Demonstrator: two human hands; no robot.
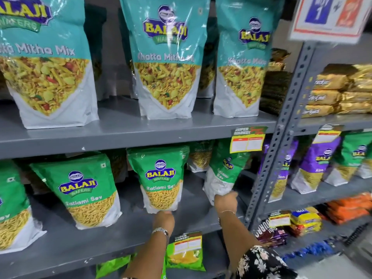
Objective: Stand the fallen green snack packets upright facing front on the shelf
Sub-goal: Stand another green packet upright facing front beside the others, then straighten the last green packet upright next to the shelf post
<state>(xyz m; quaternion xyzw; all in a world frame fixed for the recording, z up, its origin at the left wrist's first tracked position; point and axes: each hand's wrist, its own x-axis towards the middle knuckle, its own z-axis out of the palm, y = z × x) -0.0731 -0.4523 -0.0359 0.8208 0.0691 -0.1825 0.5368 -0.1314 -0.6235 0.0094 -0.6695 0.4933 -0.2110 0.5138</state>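
Note:
Green Ratlami Sev packets stand on the grey middle shelf (80, 244). My left hand (163, 218) grips the bottom of an upright, front-facing green packet (160, 178) in the middle. My right hand (225, 201) holds the white bottom corner of another green packet (223, 172), which is tilted and turned partly sideways near the shelf's right end. Two more green packets (80, 190) stand upright to the left, facing front. Another green packet (200, 156) stands further back between the two that I hold.
Teal Khatta Mitha Mix pouches (165, 63) fill the shelf above. A slotted grey upright post (281, 125) bounds the right side, with purple and green packets (314, 164) beyond it. Price tags (248, 139) hang on shelf edges. Small green packets (185, 256) sit on the shelf below.

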